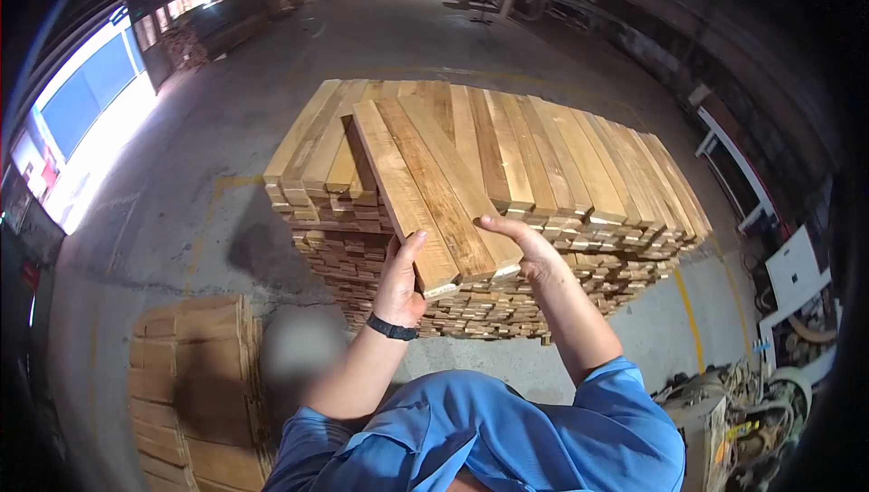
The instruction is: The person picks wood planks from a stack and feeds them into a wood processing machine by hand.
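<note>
Three wooden boards [433, 186] lie side by side between my hands, their near ends tilted out over the front of a big stack of boards [579, 166]. My left hand [399, 279], with a black band on the wrist, grips the left edge near the close end, thumb on top. On the opposite edge my right hand [528, 248] is closed the same way, its thumb resting on the right board. The fingers of both hands are hidden beneath the wood. The far ends of the boards lie over the top layer of the stack.
At the lower left stands a lower pile of wood [158, 356] on the concrete floor [362, 39]. Machinery with hoses [778, 410] is at the lower right, near a white panel [797, 266]. Yellow lines [690, 315] mark the floor. A bright doorway [100, 121] opens on the left.
</note>
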Demonstrator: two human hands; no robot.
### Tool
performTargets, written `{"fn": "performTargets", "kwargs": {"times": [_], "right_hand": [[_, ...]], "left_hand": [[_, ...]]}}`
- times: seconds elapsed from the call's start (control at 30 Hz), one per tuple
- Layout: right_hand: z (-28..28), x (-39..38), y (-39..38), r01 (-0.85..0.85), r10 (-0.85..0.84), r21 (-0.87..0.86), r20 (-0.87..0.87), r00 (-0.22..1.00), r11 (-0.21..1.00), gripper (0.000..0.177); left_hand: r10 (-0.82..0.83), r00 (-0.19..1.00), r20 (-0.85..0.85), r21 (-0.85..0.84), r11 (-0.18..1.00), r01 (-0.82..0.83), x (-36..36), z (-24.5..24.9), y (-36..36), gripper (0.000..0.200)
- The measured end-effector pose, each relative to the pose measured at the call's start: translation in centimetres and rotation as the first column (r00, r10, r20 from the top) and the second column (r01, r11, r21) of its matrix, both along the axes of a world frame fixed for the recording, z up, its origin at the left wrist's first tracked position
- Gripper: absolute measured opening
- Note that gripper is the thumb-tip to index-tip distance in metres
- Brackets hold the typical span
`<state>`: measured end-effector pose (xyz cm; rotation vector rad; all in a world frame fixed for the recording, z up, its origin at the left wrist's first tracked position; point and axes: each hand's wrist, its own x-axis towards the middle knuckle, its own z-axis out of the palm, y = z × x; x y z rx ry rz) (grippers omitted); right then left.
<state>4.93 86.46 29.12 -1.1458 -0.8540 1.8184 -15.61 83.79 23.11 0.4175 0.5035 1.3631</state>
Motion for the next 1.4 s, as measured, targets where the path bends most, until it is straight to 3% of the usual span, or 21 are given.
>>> {"fn": "performTargets", "kwargs": {"times": [0.07,0.13,0.23,0.27,0.5,0.67,0.73,0.87,1.07,1.17,1.27,1.4], "right_hand": [[0.6,-0.4,-0.8,-0.033,0.033,0.026,0.019,0.999,0.999,0.059],[-2.0,-0.1,-0.1,-0.063,0.072,0.085,-0.106,0.992,0.994,0.060],[-3.4,-0.1,-1.1,-0.074,0.088,0.154,-0.085,0.993,0.985,0.065],[-3.6,0.2,-1.6,-0.120,0.138,0.151,-0.111,0.984,0.981,0.077],[-5.1,0.9,-5.2,-0.217,0.243,0.188,-0.128,0.962,0.958,0.075],[-2.5,-0.6,-8.9,-0.379,0.394,0.114,-0.165,0.904,0.918,0.082],[-3.1,-2.4,-9.9,-0.468,0.510,0.220,-0.211,0.834,0.856,0.081],[-3.5,-6.6,-13.2,-0.659,0.701,0.266,-0.109,0.705,0.704,0.076],[-5.7,-14.8,-23.5,-0.922,0.935,0.154,-0.083,0.346,0.355,0.071],[-7.5,-18.4,-31.2,-0.979,0.973,0.118,-0.181,0.144,0.167,0.065],[-12.1,-21.8,-37.7,-0.977,0.937,0.139,-0.291,-0.195,-0.160,0.062],[-15.2,-25.4,-48.6,-0.908,0.881,-0.027,-0.257,-0.397,-0.417,0.059]], "left_hand": [[-0.015,0.999,0.031,0.006,1.000,0.015,-0.5,0.2,-0.2,0.056],[-0.039,0.999,0.024,0.003,0.999,0.039,-0.9,-0.3,-0.3,0.054],[-0.065,0.998,0.015,-0.050,0.997,0.066,-1.2,-0.4,-1.5,0.053],[-0.045,0.999,-0.029,-0.060,0.997,0.043,-1.0,-0.4,-2.2,0.053],[0.101,0.973,-0.207,-0.037,0.993,-0.111,0.1,-0.5,-8.3,0.056],[0.422,0.850,-0.314,0.143,0.906,-0.397,0.9,2.3,-15.7,0.066],[0.542,0.766,-0.347,0.147,0.837,-0.526,1.0,3.8,-19.6,0.071],[0.715,0.650,-0.258,0.149,0.694,-0.705,0.4,2.2,-26.6,0.082],[0.910,0.315,-0.271,0.026,0.334,-0.942,0.2,-0.6,-41.3,0.070],[0.960,0.121,-0.251,0.003,0.125,-0.992,1.7,-1.8,-49.5,0.063],[0.962,-0.088,-0.258,-0.052,-0.105,-0.993,4.2,-3.7,-56.4,0.057],[0.903,-0.343,-0.259,-0.188,-0.396,-0.899,6.1,-7.9,-64.9,0.046]]}}
